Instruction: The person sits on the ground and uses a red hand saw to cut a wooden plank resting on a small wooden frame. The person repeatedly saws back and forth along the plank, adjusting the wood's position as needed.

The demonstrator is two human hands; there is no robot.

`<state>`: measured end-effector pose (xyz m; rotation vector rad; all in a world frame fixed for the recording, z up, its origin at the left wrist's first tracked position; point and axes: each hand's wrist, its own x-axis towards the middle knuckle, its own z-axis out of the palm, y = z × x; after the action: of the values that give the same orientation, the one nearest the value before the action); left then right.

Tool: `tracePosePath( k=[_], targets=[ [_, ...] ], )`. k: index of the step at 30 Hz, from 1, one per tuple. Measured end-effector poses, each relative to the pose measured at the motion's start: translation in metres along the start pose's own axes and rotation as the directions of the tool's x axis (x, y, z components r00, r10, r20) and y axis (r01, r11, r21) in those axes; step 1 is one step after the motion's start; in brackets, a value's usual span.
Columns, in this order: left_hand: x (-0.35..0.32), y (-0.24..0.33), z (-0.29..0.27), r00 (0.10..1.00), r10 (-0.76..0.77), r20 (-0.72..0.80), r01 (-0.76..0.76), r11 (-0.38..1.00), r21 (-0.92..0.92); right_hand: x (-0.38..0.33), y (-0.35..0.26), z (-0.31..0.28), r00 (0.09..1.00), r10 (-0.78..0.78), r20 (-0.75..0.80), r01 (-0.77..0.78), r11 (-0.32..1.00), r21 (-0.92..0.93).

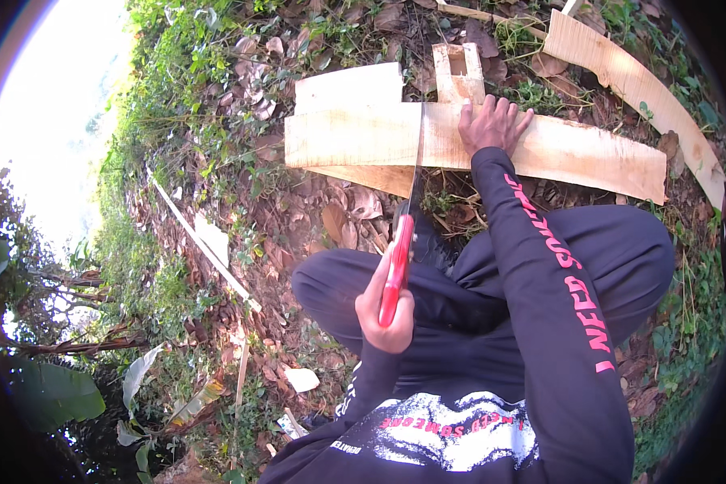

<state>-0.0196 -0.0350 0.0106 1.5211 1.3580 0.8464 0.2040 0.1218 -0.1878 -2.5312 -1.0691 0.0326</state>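
Clenched around the red handle of a handsaw (401,242), my left hand (385,310) sits low in the view, above my crossed legs in dark trousers (460,298). From that handle the thin blade runs up and away from me and meets the pale wooden plank (355,137), its line crossing the board roughly at mid-length. The plank lies flat on the ground, long axis running left to right, resting over a second, shorter pale board (351,87) behind it and a tapered offcut beneath its near edge.

To the right of the blade, my right hand (492,125) lies palm down on the plank with fingers spread, pressing on it and gripping nothing. Just beyond those fingers lies a small wooden frame-like block (457,71).

Farther right, a long curved strip of pale wood (637,81) lies apart from the plank. At far left, a thin wooden slat (202,242) lies diagonally among dry brown leaves and low green plants. My dark long sleeve (557,306) with pink lettering spans the lower right.
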Motion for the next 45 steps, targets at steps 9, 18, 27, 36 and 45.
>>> tracePosePath(
  k=[9,18,27,36,45],
  targets=[
    [-0.036,0.012,-0.017,0.987,-0.160,0.018,0.160,0.986,-0.035,0.002,0.004,0.007,0.999,-0.003,-0.052,0.004,1.000,0.024],
    [0.049,-0.018,0.023,0.993,-0.112,0.030,0.112,0.994,0.004,0.003,0.003,0.012,0.999,-0.001,-0.047,0.002,1.000,0.013],
    [0.047,-0.027,0.027,0.998,0.044,0.040,-0.049,0.990,0.133,-0.003,0.004,0.017,0.998,-0.023,-0.055,0.021,0.999,-0.039],
    [-0.024,-0.001,-0.008,0.997,-0.040,0.068,0.033,0.994,0.100,0.003,0.002,0.019,1.000,-0.001,-0.011,0.000,0.997,-0.083],
    [0.012,0.011,0.005,0.996,-0.065,0.066,0.059,0.994,0.089,0.010,0.002,0.021,1.000,0.026,0.017,-0.024,0.993,-0.114]
  ],
)
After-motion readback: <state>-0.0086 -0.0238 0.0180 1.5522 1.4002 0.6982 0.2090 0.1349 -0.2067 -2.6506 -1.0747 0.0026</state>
